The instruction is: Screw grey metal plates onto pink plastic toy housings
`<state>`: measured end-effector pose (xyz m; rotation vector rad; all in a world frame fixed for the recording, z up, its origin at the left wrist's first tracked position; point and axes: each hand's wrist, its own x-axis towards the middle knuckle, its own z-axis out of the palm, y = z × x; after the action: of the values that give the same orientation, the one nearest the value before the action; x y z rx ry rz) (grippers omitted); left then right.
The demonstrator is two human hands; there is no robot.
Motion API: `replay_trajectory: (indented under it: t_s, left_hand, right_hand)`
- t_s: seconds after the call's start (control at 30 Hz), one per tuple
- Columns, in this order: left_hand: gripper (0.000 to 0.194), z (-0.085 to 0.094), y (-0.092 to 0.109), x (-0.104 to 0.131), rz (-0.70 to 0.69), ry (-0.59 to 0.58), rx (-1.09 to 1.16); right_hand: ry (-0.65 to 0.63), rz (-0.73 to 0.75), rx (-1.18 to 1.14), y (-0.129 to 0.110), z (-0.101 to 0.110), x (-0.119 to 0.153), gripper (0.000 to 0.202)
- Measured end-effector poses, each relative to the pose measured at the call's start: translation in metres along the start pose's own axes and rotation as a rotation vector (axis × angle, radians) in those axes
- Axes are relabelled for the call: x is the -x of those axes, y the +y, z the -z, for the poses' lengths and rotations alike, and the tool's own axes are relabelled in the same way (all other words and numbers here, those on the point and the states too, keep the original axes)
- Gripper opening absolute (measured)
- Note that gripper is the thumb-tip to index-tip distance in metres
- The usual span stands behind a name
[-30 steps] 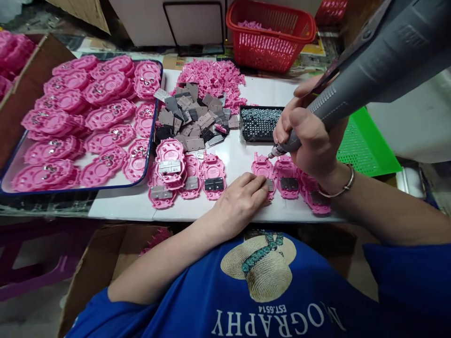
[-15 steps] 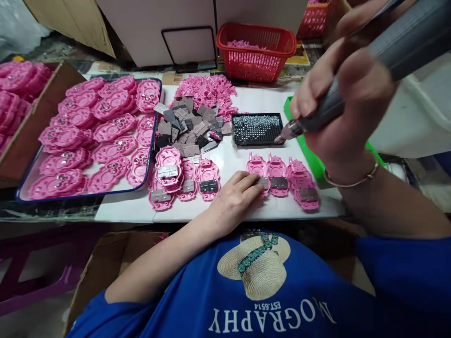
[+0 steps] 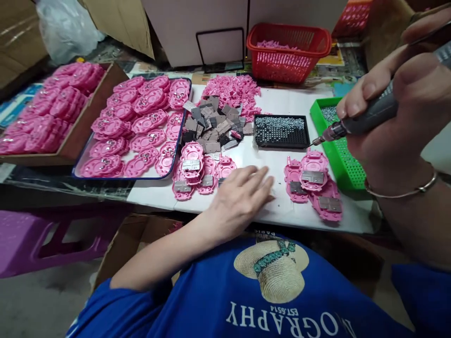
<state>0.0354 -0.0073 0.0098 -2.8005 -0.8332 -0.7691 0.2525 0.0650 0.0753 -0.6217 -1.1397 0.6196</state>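
Note:
My left hand (image 3: 243, 195) is over the white tabletop with its fingers apart, holding nothing I can see. It partly covers a pink plastic casing with a dark plate (image 3: 225, 170). Beside that lie several more casings with metal plates (image 3: 192, 165). My right hand (image 3: 391, 98) is wrapped round a grey electric screwdriver (image 3: 373, 115). The screwdriver's bit points down at the right corner of a black screw tray (image 3: 282, 145), just above a pink casing with a grey plate (image 3: 313, 166). That casing overlaps two others (image 3: 328, 203).
A blue-rimmed tray (image 3: 132, 177) of stacked pink casings stands left, beside a cardboard box (image 3: 84, 136) of more. Loose metal plates (image 3: 214, 126) and small pink parts (image 3: 230, 89) are heaped mid-table. Behind stands a red basket (image 3: 289, 58); a green tray (image 3: 326, 136) is at right.
My left hand has come off the right-hand casings and moved left; one casing now lies on top of the others there. The screwdriver has stayed near the tray's corner. The view has shifted.

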Motion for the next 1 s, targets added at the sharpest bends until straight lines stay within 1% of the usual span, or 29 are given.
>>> replay_trajectory:
  t_s: [0.03,0.1,0.17,0.23,0.3,0.43,0.53,0.6,0.7,0.77,1.0]
  left_hand:
    - [0.032,0.008,-0.006,0.014,0.05,-0.03,-0.077]
    - [0.034,0.02,-0.017,0.037,0.115,-0.154,-0.17]
    - [0.03,0.023,-0.025,0.051,0.111,-0.184,-0.218]
    - [0.025,0.02,-0.028,0.055,0.085,-0.173,-0.231]
    - [0.026,0.015,-0.027,0.052,0.063,-0.163,-0.228]
    - [0.025,0.002,-0.014,0.034,0.016,-0.156,-0.179]
    - [0.025,-0.011,-0.002,0.02,-0.029,-0.154,-0.1]
    - [0.026,-0.019,0.003,0.014,-0.047,-0.129,-0.053]
    - [0.027,-0.029,0.005,0.012,-0.055,-0.082,0.008]
    - [0.028,-0.033,0.005,0.013,-0.048,-0.066,0.041]
    - [0.028,-0.035,0.005,0.017,-0.017,-0.045,0.081]
  right_hand:
    - [-0.002,0.039,0.002,0.002,-0.002,-0.001,0.026]
    - [-0.032,0.122,-0.013,0.007,-0.007,-0.004,0.021]
    - [-0.056,0.08,0.016,0.015,-0.01,-0.007,0.022]
    - [-0.049,0.025,0.046,0.025,-0.012,-0.01,0.026]
    - [-0.041,-0.009,0.051,0.037,-0.011,-0.015,0.029]
    - [-0.068,0.008,0.042,0.057,-0.006,-0.024,0.031]
    - [-0.074,0.018,0.069,0.067,-0.003,-0.025,0.032]
    - [-0.076,0.022,0.091,0.071,-0.002,-0.024,0.032]
    - [-0.077,0.026,0.121,0.074,0.001,-0.02,0.03]
    - [-0.073,0.038,0.127,0.076,0.003,-0.018,0.029]
    - [-0.027,0.021,0.111,0.081,0.004,-0.019,0.032]
